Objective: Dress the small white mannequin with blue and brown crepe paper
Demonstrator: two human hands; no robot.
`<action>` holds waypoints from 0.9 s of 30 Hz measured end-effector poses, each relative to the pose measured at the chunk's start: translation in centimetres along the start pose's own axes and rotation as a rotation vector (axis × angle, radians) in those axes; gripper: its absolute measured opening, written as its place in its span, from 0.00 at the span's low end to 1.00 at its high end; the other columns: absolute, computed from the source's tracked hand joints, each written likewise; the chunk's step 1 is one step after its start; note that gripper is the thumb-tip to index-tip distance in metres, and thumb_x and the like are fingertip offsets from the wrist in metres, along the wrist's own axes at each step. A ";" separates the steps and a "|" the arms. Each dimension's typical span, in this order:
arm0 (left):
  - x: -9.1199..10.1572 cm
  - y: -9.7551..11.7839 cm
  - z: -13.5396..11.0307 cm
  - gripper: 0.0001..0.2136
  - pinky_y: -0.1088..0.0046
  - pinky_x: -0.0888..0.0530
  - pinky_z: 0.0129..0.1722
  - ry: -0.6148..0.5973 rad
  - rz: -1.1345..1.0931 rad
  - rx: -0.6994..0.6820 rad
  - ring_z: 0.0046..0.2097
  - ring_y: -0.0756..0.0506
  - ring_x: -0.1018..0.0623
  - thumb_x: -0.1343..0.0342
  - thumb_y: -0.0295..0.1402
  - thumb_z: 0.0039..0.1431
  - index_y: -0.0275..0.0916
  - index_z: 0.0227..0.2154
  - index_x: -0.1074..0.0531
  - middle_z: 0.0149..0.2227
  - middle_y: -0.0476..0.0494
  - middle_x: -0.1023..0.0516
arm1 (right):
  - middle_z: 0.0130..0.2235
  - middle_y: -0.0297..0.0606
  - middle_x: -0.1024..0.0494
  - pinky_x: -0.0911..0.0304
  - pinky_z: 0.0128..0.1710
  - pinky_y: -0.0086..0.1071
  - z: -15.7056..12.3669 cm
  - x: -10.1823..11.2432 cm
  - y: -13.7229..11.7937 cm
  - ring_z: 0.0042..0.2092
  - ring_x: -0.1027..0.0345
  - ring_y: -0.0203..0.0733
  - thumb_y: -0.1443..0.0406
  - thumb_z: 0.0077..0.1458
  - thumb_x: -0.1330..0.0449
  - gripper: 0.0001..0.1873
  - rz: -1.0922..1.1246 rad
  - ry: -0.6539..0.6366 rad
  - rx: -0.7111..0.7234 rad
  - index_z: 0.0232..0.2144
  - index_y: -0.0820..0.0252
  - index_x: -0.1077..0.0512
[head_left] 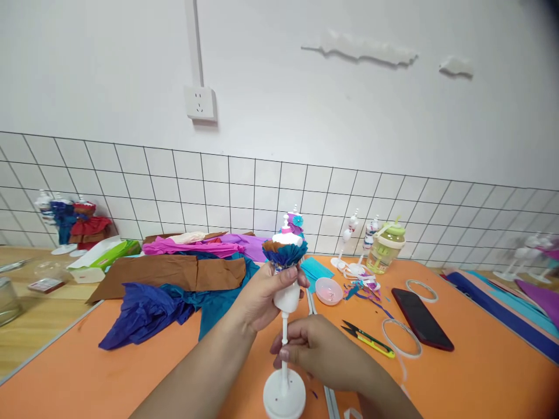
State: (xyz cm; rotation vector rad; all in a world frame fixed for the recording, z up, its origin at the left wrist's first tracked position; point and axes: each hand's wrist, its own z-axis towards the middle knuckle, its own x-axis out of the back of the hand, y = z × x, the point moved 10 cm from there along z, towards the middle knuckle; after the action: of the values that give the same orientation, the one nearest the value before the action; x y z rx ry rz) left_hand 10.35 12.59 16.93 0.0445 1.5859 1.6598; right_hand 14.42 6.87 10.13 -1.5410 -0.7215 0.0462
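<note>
A small white dress form [286, 298] stands upright before me on a thin pole with a round base [285, 396]. Ruffled brown and teal crepe paper [286, 254] circles its bust, and a pink band shows at the neck. My left hand [266, 297] wraps around its torso, just under the ruffle. Lower down, my right hand [314, 352] is closed around the pole, thumb in front. Right of my hands lie yellow-and-black thread snips [368, 338]. A pink dish [329, 291] sits behind them, near paper scraps [369, 291].
Brown, pink, blue and teal crepe paper [174, 273] piles up at left. A dark phone [423, 320], rings of clear tape or cord [402, 337], and a green-lidded bottle [386, 248] are at right. More dress forms [87, 224] stand along the grid-patterned wall. A metal ruler [331, 401] lies beneath my right arm.
</note>
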 end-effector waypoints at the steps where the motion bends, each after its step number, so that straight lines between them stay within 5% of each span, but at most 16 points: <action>1: 0.1 0.1 0.1 0.20 0.74 0.31 0.33 -0.011 0.027 -0.006 0.36 0.46 0.25 0.30 0.42 0.42 0.36 0.33 0.27 0.30 0.44 0.25 | 0.35 0.35 0.18 0.40 0.25 0.23 0.4 -0.3 0.4 0.27 0.31 0.33 0.66 0.56 0.46 0.11 0.046 -0.010 -0.008 0.35 0.59 0.24; 7: 1.2 2.4 0.6 0.30 0.68 0.33 0.48 0.059 0.341 -0.146 0.54 0.38 0.29 0.29 0.40 0.43 0.37 0.49 0.32 0.50 0.37 0.26 | 0.30 0.35 0.21 0.41 0.24 0.25 2.3 2.2 1.6 0.23 0.33 0.33 0.68 0.55 0.48 0.10 -0.146 0.238 0.013 0.30 0.60 0.27; 16: 1.5 1.7 0.7 0.19 0.68 0.32 0.44 0.097 0.421 -0.048 0.44 0.42 0.26 0.31 0.37 0.45 0.35 0.38 0.28 0.37 0.42 0.24 | 0.29 0.36 0.21 0.47 0.26 0.26 2.8 3.3 2.0 0.30 0.29 0.37 0.66 0.56 0.48 0.09 -0.348 0.372 -0.037 0.31 0.58 0.27; 27: 2.1 1.3 1.0 0.21 0.67 0.31 0.45 0.117 0.424 -0.031 0.45 0.42 0.25 0.29 0.33 0.41 0.34 0.40 0.26 0.41 0.40 0.22 | 0.30 0.38 0.20 0.46 0.27 0.27 2.6 3.9 1.8 0.31 0.28 0.38 0.65 0.57 0.48 0.10 -0.390 0.382 -0.025 0.32 0.59 0.25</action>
State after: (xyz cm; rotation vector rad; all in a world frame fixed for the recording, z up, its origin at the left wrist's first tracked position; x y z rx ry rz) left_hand 8.80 14.74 17.14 0.2901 1.7229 2.0417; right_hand 17.11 11.10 9.66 -1.3551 -0.7019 -0.5357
